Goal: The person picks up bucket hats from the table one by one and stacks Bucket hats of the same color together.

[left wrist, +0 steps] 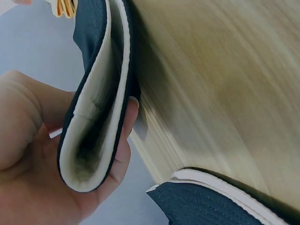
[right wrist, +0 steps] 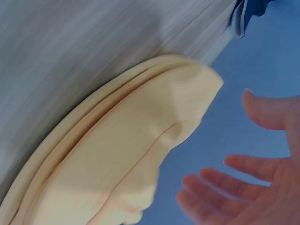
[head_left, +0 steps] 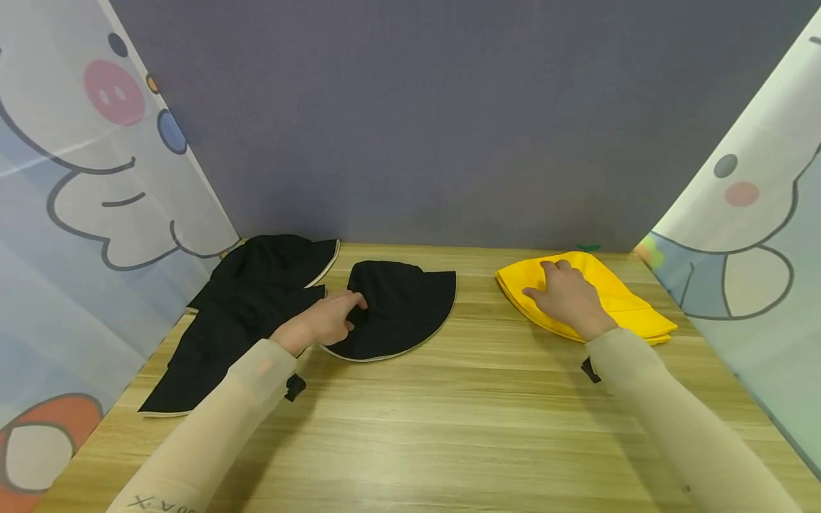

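A folded black bucket hat with pale brim edging (head_left: 400, 306) lies near the middle of the table. My left hand (head_left: 327, 318) grips its left end; the left wrist view shows thumb and fingers on either side of the folded hat (left wrist: 124, 56), its white-lined brim opening facing the camera. On the right, yellow bucket hats (head_left: 616, 292) lie folded and stacked, their layered brims (right wrist: 108, 108) plain in the right wrist view. My right hand (head_left: 569, 299) hovers over them with fingers spread, apart from the fabric in the right wrist view.
More black hats (head_left: 237, 328) lie overlapping at the left of the wooden table (head_left: 410, 442). A grey panel (head_left: 410, 121) stands along the back edge. Cartoon-printed curtains (head_left: 128, 214) hang on both sides. A small green leaf shape (head_left: 588, 248) sticks up behind the yellow hats.
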Demonstrator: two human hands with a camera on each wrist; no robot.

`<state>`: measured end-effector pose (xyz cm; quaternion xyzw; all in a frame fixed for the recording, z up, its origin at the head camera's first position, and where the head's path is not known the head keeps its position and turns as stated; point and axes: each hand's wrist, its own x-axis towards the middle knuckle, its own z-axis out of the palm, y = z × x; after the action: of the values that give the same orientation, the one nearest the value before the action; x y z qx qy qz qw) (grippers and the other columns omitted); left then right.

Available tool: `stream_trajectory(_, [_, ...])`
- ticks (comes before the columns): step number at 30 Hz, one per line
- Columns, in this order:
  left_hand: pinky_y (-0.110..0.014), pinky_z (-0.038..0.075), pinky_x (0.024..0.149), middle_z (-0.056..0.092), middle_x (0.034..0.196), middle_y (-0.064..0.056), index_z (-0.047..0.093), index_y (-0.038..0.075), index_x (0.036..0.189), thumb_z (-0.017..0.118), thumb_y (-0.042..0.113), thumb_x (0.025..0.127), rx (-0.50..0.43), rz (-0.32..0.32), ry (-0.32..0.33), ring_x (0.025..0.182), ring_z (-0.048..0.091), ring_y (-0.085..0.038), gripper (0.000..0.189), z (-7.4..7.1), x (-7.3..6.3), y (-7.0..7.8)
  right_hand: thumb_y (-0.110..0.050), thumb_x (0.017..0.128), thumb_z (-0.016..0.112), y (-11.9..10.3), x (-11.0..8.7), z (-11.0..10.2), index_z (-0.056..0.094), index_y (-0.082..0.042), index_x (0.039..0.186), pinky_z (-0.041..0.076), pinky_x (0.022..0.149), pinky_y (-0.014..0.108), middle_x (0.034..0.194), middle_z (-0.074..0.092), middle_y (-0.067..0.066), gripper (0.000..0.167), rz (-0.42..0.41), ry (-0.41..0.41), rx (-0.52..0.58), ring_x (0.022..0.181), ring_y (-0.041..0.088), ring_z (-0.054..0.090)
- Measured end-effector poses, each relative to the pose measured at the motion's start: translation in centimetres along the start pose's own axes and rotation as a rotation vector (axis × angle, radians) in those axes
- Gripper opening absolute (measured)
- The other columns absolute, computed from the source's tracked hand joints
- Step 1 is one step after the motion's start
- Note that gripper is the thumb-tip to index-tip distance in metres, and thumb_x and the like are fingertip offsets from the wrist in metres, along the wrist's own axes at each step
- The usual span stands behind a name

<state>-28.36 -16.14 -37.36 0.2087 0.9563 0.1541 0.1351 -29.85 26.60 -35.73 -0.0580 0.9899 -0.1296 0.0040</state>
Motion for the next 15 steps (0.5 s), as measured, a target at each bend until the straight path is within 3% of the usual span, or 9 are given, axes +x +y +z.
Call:
stream_trajectory(5, [-0.042,0.047,0.096,0.057,0.129,-0.013,0.058,0.008,0.134,0.061,-0.007,0.096,0.027,0.065,-0.002,0.113,0.056,-0.029,0.041,0.3,0.1,0.4,-0.038,0.101,0.062,-1.8,0.0,0.4,0.043,0.011,0.147,0.042,0.098,0.068,0.146,0.041,0.036,0.07,-0.063,-0.019,0.074,0.129,0.053,0.045])
stream_trajectory(15, [-0.041,0.047,0.096,0.056,0.134,-0.01,0.059,0.011,0.133,0.061,-0.007,0.097,0.023,0.105,-0.031,0.124,0.054,-0.031,0.041,0.6,0.3,1.3,-0.033,0.1,0.066,-3.1,0.4,2.0,0.048,0.014,0.141,0.043,0.103,0.061,0.139,0.054,0.032,0.065,-0.158,-0.074,0.147,0.127,0.047,0.053])
